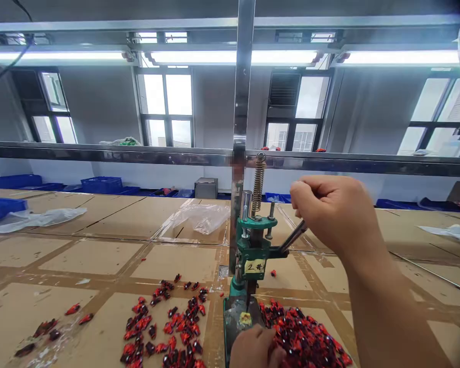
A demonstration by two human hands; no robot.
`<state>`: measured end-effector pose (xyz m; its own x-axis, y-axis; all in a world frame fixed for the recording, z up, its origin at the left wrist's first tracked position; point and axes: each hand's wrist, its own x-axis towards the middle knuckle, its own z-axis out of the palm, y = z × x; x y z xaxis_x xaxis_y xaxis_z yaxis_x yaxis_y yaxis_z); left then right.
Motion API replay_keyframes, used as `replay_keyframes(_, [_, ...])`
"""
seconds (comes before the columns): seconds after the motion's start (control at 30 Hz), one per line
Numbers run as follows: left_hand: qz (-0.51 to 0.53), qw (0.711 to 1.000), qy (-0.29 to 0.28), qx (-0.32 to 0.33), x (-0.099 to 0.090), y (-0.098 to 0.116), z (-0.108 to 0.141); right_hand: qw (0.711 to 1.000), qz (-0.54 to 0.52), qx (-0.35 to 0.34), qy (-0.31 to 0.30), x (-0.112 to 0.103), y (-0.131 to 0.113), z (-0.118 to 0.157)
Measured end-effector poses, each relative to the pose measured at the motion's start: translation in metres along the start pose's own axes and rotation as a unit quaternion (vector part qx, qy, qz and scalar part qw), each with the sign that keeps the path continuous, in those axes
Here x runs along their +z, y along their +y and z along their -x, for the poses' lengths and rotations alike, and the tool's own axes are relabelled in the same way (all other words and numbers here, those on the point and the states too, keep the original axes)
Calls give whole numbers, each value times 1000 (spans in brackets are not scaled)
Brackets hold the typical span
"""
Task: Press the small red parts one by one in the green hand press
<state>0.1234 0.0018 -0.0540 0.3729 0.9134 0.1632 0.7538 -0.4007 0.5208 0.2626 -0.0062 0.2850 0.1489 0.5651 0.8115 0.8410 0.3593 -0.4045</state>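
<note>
hands (331, 214), press (257, 251), cardboard-covered table (180, 263), bright windows (178, 94)

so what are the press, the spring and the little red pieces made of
Press: metal, probably cast; glossy green paint, worn to grey lower down.
Spring: metal wire, probably steel; brassy sheen along its coils.
Red pieces: probably hard plastic; shiny highlights on red and dark surfaces, though too small to be sure.

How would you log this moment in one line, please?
right hand: gripping lever; left hand: at base of green press, grip unclear; red-black parts: heaped right of press, others left
</note>
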Motion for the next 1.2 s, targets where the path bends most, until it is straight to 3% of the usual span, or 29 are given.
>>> replay_keyframes(0.07, [-19, 995, 73, -66, -31, -14, -1, 998, -25, -28, 51, 7, 2, 3])
replay_keyframes(0.13, [-65, 976, 122, -167, -70, -35, -3, 996, -45, -45, 57, 11, 5, 3])
replay_keyframes(0.2, [-143, 960, 93, -221, -99, -56, -7, 995, -60, -48, 58, 12, 6, 1])
replay_keyframes(0.27, [-204, 953, 33, -222, -112, -71, -14, 994, -71, -46, 65, 11, 7, 1])
replay_keyframes(0.37, [-234, 953, -20, -193, -109, -81, -20, 993, -72, -51, 76, 9, 7, 1])
replay_keyframes(0.57, [-229, 957, -1, -180, -107, -81, -7, 991, -90, -69, 73, 9, 9, 2])
replay_keyframes(0.67, [-99, 982, 48, -153, -105, -77, -2, 991, -96, -65, 74, 8, 9, 3])
replay_keyframes(0.8, [102, 984, 79, -121, -79, -58, -10, 990, -102, -68, 75, 7, 8, 3])
replay_keyframes(0.97, [83, 989, 83, -90, -48, -43, -24, 988, -112, -71, 74, 8, 8, 3])
replay_keyframes(1.1, [73, 991, 114, -18, -46, -45, -25, 987, -118, -74, 76, 9, 9, 3])
replay_keyframes(1.2, [65, 988, 138, -13, -43, -47, -22, 987, -122, -73, 79, 9, 9, 5])
